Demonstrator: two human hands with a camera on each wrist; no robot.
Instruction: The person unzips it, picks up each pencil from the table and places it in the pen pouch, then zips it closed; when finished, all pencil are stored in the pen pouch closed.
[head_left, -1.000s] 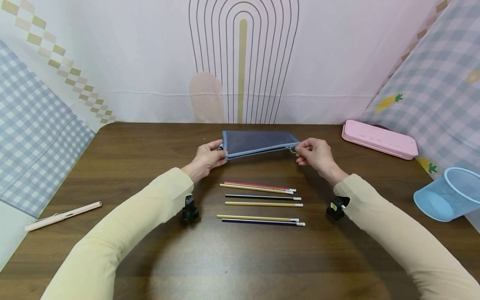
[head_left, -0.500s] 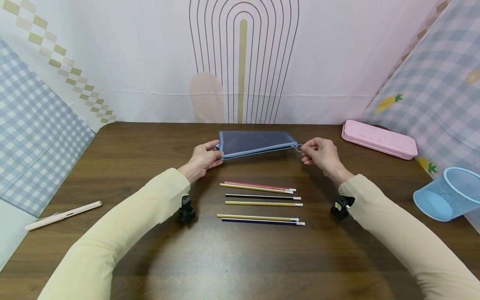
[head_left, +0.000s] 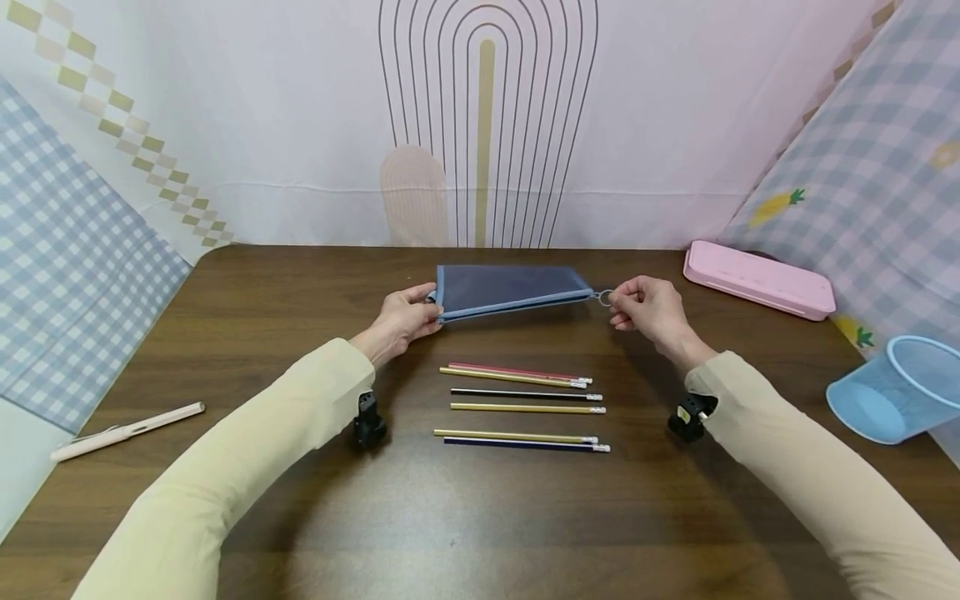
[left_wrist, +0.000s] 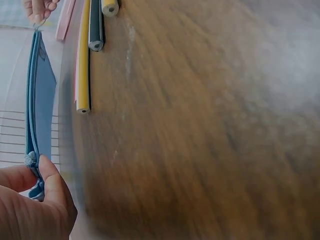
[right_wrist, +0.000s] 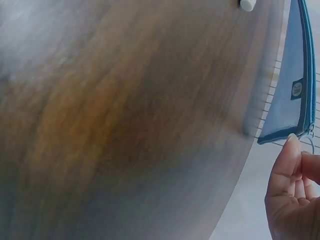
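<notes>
A blue zip pouch [head_left: 510, 286] with light-blue edging is held up above the table near its back edge. Its near edge shows a dark gap along the zip. My left hand [head_left: 402, 321] pinches the pouch's left corner between thumb and fingers, also seen in the left wrist view, where the thumb [left_wrist: 52, 180] presses on the zip end. At the other end, my right hand [head_left: 651, 315] pinches the ring of the zip pull [head_left: 604, 297]. In the right wrist view that ring [right_wrist: 309, 143] sits at the pouch's corner, partly behind the fingers.
Several pencils [head_left: 525, 408] lie crosswise on the brown table [head_left: 480, 517], in front of the pouch. A pink case [head_left: 759, 279] is at the back right, with a blue mesh cup [head_left: 892, 389] nearer. A pale pen [head_left: 127, 431] lies at the left.
My right hand has moved right with the ring, and the zip pull now stands at the pouch's right end. The left hand and pouch have shifted slightly left.
</notes>
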